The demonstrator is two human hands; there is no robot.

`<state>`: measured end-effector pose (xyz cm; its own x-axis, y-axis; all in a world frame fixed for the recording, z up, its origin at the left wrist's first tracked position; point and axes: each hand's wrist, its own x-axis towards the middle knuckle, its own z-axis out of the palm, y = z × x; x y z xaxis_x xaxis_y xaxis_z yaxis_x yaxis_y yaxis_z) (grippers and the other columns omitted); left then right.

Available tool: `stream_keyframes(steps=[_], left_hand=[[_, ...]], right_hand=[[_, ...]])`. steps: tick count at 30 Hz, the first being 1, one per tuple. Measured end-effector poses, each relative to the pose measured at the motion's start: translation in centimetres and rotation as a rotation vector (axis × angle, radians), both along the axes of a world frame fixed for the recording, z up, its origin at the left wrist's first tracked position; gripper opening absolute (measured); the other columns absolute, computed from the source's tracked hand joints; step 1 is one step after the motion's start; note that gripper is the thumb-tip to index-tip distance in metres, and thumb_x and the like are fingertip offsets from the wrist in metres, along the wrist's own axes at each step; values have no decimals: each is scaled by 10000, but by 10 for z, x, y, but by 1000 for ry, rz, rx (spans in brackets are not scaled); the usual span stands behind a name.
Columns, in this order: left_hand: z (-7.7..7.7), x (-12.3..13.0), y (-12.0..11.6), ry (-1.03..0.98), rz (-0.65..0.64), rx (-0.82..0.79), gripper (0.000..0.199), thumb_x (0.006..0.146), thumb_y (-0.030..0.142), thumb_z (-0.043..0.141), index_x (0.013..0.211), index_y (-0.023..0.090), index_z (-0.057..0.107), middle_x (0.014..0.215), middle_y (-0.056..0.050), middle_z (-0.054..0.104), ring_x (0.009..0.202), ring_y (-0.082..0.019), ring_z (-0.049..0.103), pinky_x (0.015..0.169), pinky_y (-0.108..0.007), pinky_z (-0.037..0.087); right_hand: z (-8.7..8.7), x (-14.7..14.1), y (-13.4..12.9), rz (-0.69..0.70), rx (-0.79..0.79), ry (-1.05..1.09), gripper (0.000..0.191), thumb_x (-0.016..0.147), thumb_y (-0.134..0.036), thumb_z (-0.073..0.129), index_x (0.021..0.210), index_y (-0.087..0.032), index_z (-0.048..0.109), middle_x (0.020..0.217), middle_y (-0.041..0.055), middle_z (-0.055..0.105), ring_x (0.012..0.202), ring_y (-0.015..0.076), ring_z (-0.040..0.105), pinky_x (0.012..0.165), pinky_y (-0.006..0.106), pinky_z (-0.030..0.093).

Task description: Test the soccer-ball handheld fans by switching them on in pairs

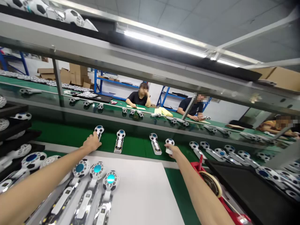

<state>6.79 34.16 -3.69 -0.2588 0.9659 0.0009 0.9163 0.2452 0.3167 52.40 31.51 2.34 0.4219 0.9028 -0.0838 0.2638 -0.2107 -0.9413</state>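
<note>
On the green belt (138, 143), my left hand (92, 143) is closed around the handle of a handheld fan (99, 129). This fan has a round, white-and-black soccer-ball head with a blue centre. My right hand (172, 150) grips another such fan (169, 142) by its handle, further right on the belt. Two more fans lie between my hands, a left one (120, 140) and a right one (155, 143), untouched. Nearer to me, several fans (87, 200) with clear handle parts lie side by side along a white sheet (140, 190).
A red tape dispenser (211, 184) and a black tray (248, 187) are at the right. Stacked black trays (14, 125) with fans stand at the left. A shelf beam (140, 62) crosses above. Across the line sit several co-workers, one person (138, 99) at the middle.
</note>
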Motion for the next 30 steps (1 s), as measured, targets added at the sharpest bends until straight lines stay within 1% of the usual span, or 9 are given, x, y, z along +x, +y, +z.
stream_keyframes(steps=[4, 6, 8, 10, 13, 15, 19, 25, 30], left_hand=[[-4, 6, -2, -17, -4, 18, 551, 801, 326, 573, 1269, 114, 375, 1270, -229, 542, 1186, -374, 557, 914, -447, 462], [-5, 10, -3, -22, -15, 37, 553, 805, 332, 570, 1274, 113, 374, 1285, -234, 530, 1200, -378, 544, 926, -454, 456], [-5, 14, -5, -27, -31, 55, 538, 813, 339, 555, 1268, 117, 374, 1284, -236, 527, 1203, -388, 537, 919, -456, 456], [-4, 17, -6, -33, -47, 69, 512, 818, 346, 541, 1252, 127, 381, 1271, -229, 534, 1195, -395, 541, 903, -458, 461], [-2, 20, -7, -42, -56, 82, 486, 815, 365, 543, 1221, 143, 393, 1250, -213, 545, 1179, -391, 552, 882, -455, 468], [-1, 20, -7, -53, -52, 85, 480, 815, 381, 544, 1207, 148, 395, 1241, -206, 547, 1159, -382, 565, 864, -446, 475], [0, 20, -4, -79, -37, 94, 507, 814, 427, 549, 1203, 137, 402, 1251, -211, 525, 1158, -383, 560, 851, -437, 476], [-2, 23, 0, -121, -54, 151, 625, 798, 488, 558, 1292, 142, 395, 1322, -199, 471, 1225, -372, 503, 933, -410, 440], [-6, 23, 4, -150, -114, 197, 577, 796, 510, 545, 1244, 159, 450, 1264, -170, 537, 1219, -344, 515, 956, -373, 424]], right_hand=[[20, -4, -21, 83, 41, 275, 128, 941, -246, 612, 967, -121, 617, 903, 47, 654, 712, 140, 638, 650, 294, 579], [31, -7, -40, 159, 112, 383, 81, 876, -215, 602, 899, -139, 620, 896, 73, 679, 673, 158, 643, 620, 303, 587], [41, -14, -60, 245, 180, 458, 151, 784, -217, 613, 919, -152, 637, 970, 101, 704, 713, 194, 667, 642, 332, 605], [46, -24, -78, 311, 240, 494, 305, 703, -212, 651, 1004, -166, 634, 1025, 92, 709, 761, 221, 683, 671, 362, 616], [48, -43, -95, 307, 381, 448, 550, 646, -192, 708, 1174, -220, 556, 1022, 45, 699, 756, 226, 689, 651, 386, 617], [49, -54, -101, 305, 468, 402, 633, 649, -198, 714, 1240, -255, 493, 1048, 35, 687, 761, 224, 696, 653, 399, 616], [56, -65, -109, 367, 527, 348, 626, 678, -191, 692, 1248, -278, 447, 1140, 49, 652, 782, 213, 701, 693, 408, 616], [59, -65, -113, 421, 569, 305, 696, 726, -189, 663, 1359, -289, 391, 1133, 52, 620, 851, 226, 692, 714, 406, 620], [56, -66, -113, 422, 602, 305, 677, 726, -192, 664, 1342, -293, 400, 1134, 46, 626, 857, 225, 692, 711, 411, 621]])
